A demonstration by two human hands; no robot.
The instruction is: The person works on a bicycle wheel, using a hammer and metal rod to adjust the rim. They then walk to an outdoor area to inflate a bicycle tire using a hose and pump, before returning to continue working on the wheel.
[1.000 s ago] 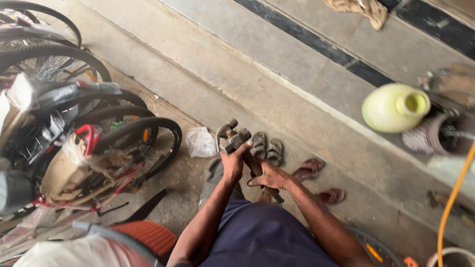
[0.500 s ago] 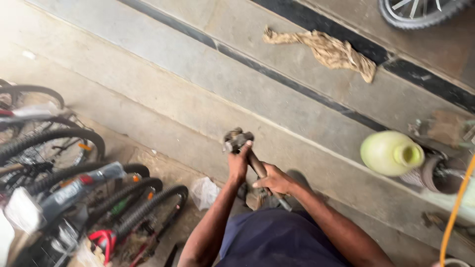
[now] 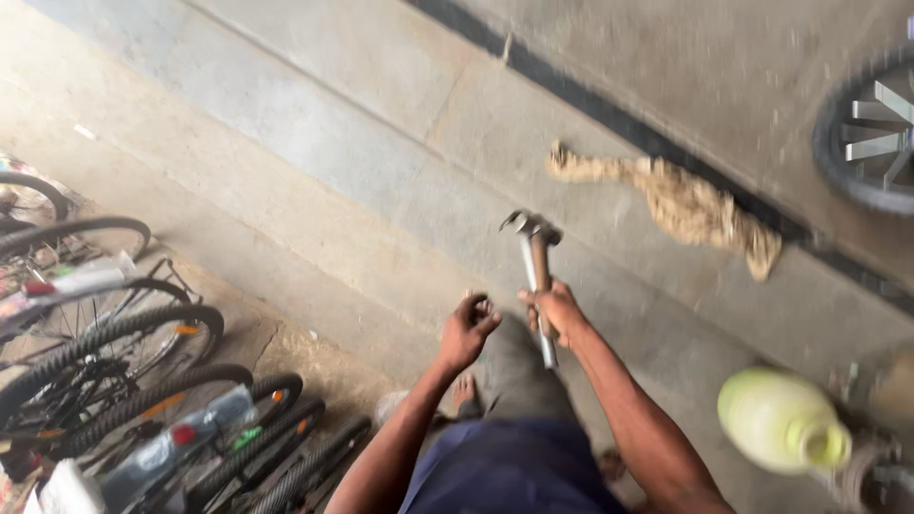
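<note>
Right hand (image 3: 555,309) gripping upright hammer (image 3: 535,257), left hand (image 3: 468,328) curled around small hidden object, rag (image 3: 681,205) on concrete step beyond, bicycle wheels (image 3: 124,362) left, yellow-green jug (image 3: 781,424) right, contents unseen.

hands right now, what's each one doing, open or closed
Left hand: closed into a fist; whether it holds something small cannot be told.
Right hand: closed around the handle of a raised hammer.

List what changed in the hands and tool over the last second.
The left hand let go of the tool's head and now sits closed beside it, apart from it. The right hand kept its grip on the shaft and raised the hammer-like tool upright. The rag and the yellow-green jug lie as before.
</note>
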